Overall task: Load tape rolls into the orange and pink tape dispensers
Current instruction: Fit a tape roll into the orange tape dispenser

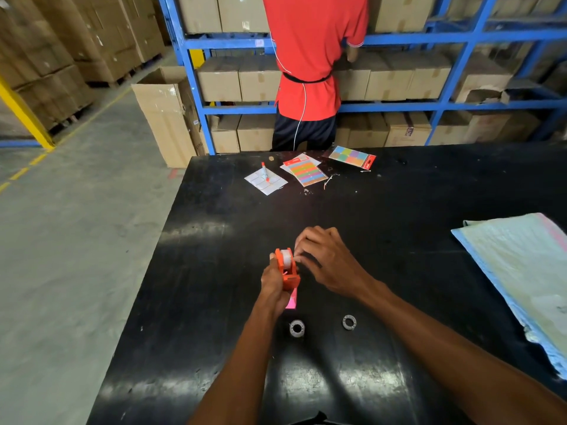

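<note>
My left hand (pixel 274 283) grips the orange tape dispenser (pixel 287 271) above the black table (pixel 399 240). A clear tape roll (pixel 286 258) sits in its holder. My right hand (pixel 325 259) is at the dispenser's right side, fingertips pinched at the roll's edge; what they pinch is too small to tell. The pink dispenser (pixel 291 300) lies on the table just below the orange one, mostly hidden by it and by my left hand. Two loose tape rolls lie nearer to me: one (pixel 297 328) under my left forearm's side, the other (pixel 349 322) to its right.
A folded pale cloth (pixel 521 271) covers the table's right side. At the far edge lie a white label sheet with an orange marker (pixel 265 173) and two packs of coloured sticky notes (pixel 306 171) (pixel 352 157). A person in a red shirt (pixel 310 56) stands at blue shelving with cartons.
</note>
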Tool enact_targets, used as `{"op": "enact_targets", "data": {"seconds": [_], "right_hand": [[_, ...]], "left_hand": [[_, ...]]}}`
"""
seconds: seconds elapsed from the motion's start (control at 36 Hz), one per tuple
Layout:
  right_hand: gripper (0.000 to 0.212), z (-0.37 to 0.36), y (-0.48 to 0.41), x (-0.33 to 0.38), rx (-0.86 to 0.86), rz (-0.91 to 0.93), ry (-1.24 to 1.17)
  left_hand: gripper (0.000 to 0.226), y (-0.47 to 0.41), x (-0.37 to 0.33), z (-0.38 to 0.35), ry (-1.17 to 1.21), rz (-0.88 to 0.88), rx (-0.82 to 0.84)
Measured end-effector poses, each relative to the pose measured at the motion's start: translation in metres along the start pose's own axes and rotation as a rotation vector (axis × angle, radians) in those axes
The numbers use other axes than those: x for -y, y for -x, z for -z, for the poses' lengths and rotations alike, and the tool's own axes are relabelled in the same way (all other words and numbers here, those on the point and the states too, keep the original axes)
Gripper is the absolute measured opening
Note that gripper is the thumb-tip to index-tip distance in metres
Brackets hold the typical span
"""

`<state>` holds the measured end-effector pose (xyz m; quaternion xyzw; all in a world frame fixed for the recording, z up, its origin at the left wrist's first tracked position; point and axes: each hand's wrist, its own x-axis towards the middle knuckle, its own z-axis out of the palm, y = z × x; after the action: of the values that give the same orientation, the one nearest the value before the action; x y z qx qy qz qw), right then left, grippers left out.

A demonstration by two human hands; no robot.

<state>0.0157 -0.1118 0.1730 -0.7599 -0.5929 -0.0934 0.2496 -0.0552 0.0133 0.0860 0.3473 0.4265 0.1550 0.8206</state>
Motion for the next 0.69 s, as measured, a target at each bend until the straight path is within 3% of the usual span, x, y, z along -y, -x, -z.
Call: {"op": "enact_targets", "data": {"seconds": [0.19,0.31,0.39,0.47,0.58,0.69], "right_hand": [[0.004,-0.016,0.022,0.016,0.037,0.101,0.064],[0.012,-0.026,0.032,0.020,0.046,0.075,0.114],[0.005,-0.032,0.037,0.019,0.043,0.059,0.182],[0.014,-0.041,0.044,0.018,-0.013,0.004,0.248],[0.008,-0.051,0.054,0.022,-0.146,-0.022,0.273],[0.006,-0.059,0.066,0.019,-0.136,0.027,0.233]], "left_hand": [[0.046,-0.011,-0.006,0.000,0.001,0.007,-0.011],[0.046,-0.010,-0.004,-0.002,-0.013,0.033,0.007],[0.046,-0.006,-0.002,-0.003,-0.020,0.046,0.021],[0.045,-0.001,0.003,-0.007,-0.020,0.060,0.034],[0.045,0.000,0.006,-0.006,-0.009,0.061,0.020],[0.050,0.000,0.006,-0.005,-0.015,0.080,0.052]]}}
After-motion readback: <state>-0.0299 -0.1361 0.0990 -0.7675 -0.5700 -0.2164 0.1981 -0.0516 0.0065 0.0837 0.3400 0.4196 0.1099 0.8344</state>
